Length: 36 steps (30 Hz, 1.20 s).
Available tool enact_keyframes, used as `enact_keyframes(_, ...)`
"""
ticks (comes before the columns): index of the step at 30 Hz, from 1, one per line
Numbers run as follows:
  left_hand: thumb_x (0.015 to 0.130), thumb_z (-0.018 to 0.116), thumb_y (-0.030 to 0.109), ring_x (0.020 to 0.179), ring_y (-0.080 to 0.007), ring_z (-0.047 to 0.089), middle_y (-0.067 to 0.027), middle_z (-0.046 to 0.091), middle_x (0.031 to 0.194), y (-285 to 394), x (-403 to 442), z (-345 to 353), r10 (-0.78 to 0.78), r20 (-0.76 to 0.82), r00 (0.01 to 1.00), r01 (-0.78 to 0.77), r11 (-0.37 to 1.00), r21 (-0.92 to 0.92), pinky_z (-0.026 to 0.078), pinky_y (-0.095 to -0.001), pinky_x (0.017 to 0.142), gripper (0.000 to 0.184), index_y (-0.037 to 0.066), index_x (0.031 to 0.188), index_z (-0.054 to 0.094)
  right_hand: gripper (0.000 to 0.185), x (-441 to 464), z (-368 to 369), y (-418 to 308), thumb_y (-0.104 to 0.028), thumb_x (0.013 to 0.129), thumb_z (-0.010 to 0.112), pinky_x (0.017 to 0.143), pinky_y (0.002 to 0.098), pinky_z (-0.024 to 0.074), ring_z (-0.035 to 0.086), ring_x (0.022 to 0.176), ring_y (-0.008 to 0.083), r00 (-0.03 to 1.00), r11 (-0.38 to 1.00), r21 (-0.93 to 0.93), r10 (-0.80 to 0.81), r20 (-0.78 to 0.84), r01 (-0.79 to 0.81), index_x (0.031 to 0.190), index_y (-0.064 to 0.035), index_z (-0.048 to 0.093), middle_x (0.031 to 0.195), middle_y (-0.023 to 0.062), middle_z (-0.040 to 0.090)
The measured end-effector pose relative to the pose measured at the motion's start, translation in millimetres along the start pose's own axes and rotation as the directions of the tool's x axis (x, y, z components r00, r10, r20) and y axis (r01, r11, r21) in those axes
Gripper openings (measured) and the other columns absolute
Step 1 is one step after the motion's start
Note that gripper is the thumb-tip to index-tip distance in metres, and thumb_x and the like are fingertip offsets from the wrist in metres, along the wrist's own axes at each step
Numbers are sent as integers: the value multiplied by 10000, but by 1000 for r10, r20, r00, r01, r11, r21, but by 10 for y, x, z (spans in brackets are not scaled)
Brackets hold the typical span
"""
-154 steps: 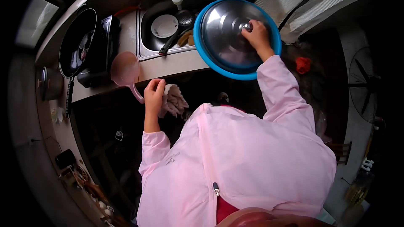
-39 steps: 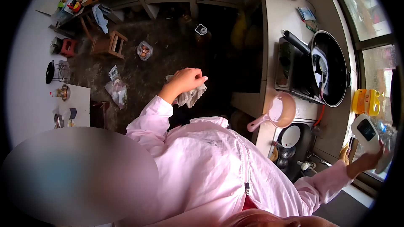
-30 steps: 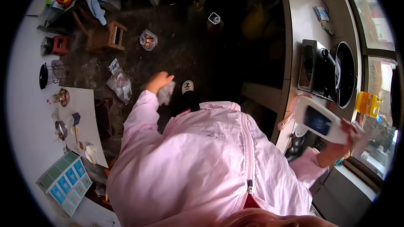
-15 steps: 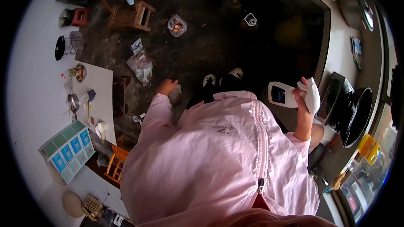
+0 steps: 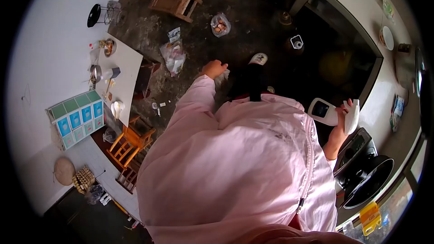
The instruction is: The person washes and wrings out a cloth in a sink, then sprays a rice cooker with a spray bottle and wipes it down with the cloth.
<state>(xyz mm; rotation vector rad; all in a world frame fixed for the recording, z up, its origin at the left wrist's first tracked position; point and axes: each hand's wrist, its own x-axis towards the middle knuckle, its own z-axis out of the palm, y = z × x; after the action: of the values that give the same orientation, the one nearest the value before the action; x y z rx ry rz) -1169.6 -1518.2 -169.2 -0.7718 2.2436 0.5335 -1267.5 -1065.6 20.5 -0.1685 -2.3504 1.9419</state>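
The white device (image 5: 323,111), with a dark screen, is right of the frame's centre, in the air near the front of the pink jacket (image 5: 226,162). The right hand (image 5: 339,125) is closed around it; a white slab at the fingers may be part of it, though I cannot tell. The left hand (image 5: 214,68), above centre and well apart from the right, has its fingers curled on a pale crumpled cloth (image 5: 222,77), mostly hidden beneath the hand.

A loose grip on the smooth-looking casing could let the device slip to the floor (image 5: 199,40). Swinging the right arm outward could knock the device against the stove (image 5: 357,151) or the black wok (image 5: 371,183) at lower right; the wok's interior is too dark to read.

At upper centre, a clear bag (image 5: 220,25) holds rounded brownish pieces. Left of it, a larger plastic bag (image 5: 173,58) has contents I cannot make out. On the table (image 5: 129,70) at left, a metal bowl (image 5: 109,47) contains something orange-brown. At far right, a white bowl (image 5: 387,38) sits on the counter (image 5: 381,101), its contents unclear.
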Motion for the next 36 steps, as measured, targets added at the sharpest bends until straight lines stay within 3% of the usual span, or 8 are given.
enact_keyframes(2, 808, 465, 517, 1038, -342, 521, -187, 565, 1094, 42, 348, -25, 103, 55, 993, -104, 995, 7, 409, -416, 872, 530, 56, 1030, 603, 532, 160, -8, -28, 19, 731, 579, 813, 287, 435, 535, 913, 159, 992, 996, 62, 68, -106, -61, 1244, -8, 443, 1172, 120, 522)
enact_keyframes(3, 809, 465, 520, 996, -366, 532, -221, 570, 1044, 229, 399, -159, 164, 4, 986, -164, 986, -17, 423, -416, 838, 537, 32, 979, 609, 537, 246, -66, -32, 24, 723, 578, 803, 289, 442, 542, 911, 167, 994, 991, -121, -68, -82, 58, 1243, -16, 449, 1177, 115, 519)
enact_keyframes(4, 815, 461, 512, 935, -399, 546, -237, 587, 965, 79, 727, 12, 344, -200, 917, -361, 931, -54, 437, -443, 788, 540, 8, 940, 608, 558, 282, -16, -18, 49, 722, 562, 807, 282, 438, 535, 938, 168, 987, 1000, -12, -13, -160, 11, 1261, -29, 438, 1186, 105, 514)
enact_keyframes(7, 824, 455, 496, 914, -433, 532, -276, 575, 905, 456, 1178, -417, 408, 43, 912, -410, 908, 82, 422, -469, 791, 553, -33, 835, 619, 585, 389, -2, -48, 87, 727, 540, 805, 258, 421, 503, 1053, 160, 968, 984, 174, 86, -238, -44, 1282, -64, 429, 1188, 74, 521)
enact_keyframes(13, 823, 508, 452, 654, -330, 580, -222, 568, 663, 1680, 1847, -1068, 556, 54, 830, -558, 820, 129, 424, -420, 615, 514, -39, 683, 571, 446, 437, 70, -151, 34, 741, 599, 769, 228, 422, 524, 845, 76, 876, 949, 314, 159, -455, -9, 1173, -45, 525, 1135, 45, 569)
enact_keyframes(20, 811, 513, 470, 790, -396, 572, -230, 596, 787, 3431, 1480, -1225, 702, 157, 695, -719, 673, 173, 441, -433, 667, 476, 3, 774, 603, 408, 502, -218, -156, -11, 751, 621, 805, 248, 402, 509, 926, 96, 798, 955, 293, 144, -586, 43, 1146, -55, 529, 1179, 58, 541)
enact_keyframes(29, 837, 559, 352, 557, -158, 477, -119, 542, 602, 4648, 387, -1134, 901, 156, 404, -899, 422, -113, 398, -315, 544, 388, -26, 753, 577, 368, 927, -831, -69, -22, 750, 644, 744, 223, 414, 517, 824, 71, 791, 945, 292, 68, -608, 144, 1110, -47, 571, 1038, 14, 604)
enact_keyframes(36, 828, 569, 347, 566, -159, 499, -99, 569, 626, 5755, -157, -1236, 970, 144, 195, -974, 209, -92, 410, -305, 552, 350, 1, 779, 589, 311, 1376, -1100, 20, -79, 758, 660, 705, 220, 410, 511, 808, 64, 717, 971, 158, -18, -697, 179, 1061, -56, 594, 965, -3, 608)
